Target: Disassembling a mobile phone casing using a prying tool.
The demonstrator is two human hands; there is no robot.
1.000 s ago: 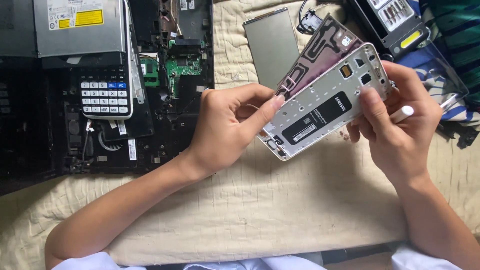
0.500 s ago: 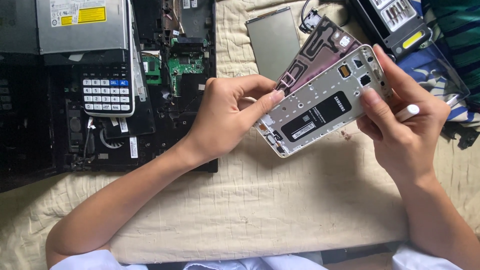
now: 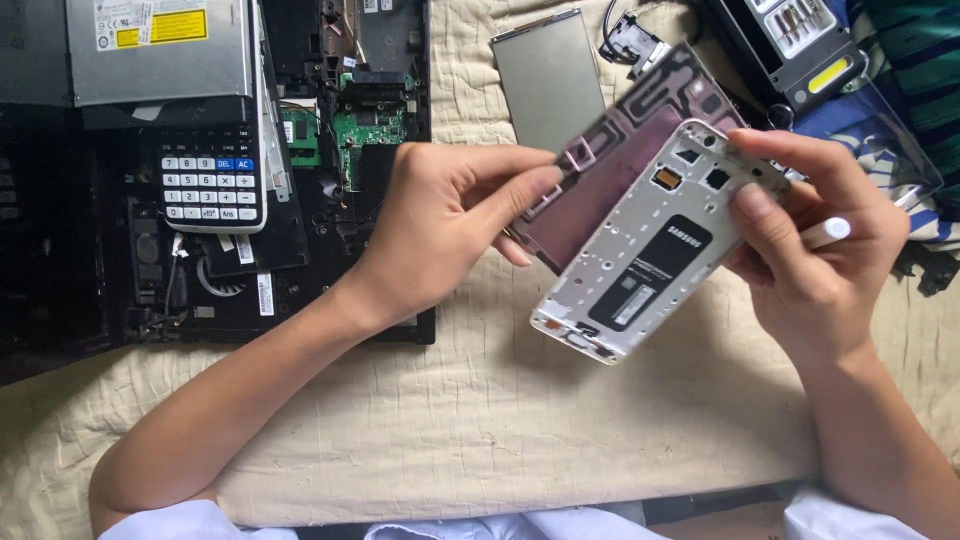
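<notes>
Left hand [image 3: 440, 225] is peeling the dark back panel [image 3: 610, 165] farther off the silver phone frame [image 3: 640, 260], fingertips pinched on its edge, right hand [image 3: 810, 250] clamping the frame with a white pen-like tool [image 3: 828, 232] tucked in — separation widening.

**A quilted cloth under daylight**

Below you lies a cream quilted cloth [image 3: 480, 420], creased and stitched in small waves, covering nearly all the surface you see. Soft, even light falls across it, with faint shadows. At your far right, blue and green fabric [image 3: 915, 90] overlaps its edge. No wall, floor or window is visible to you.
</notes>
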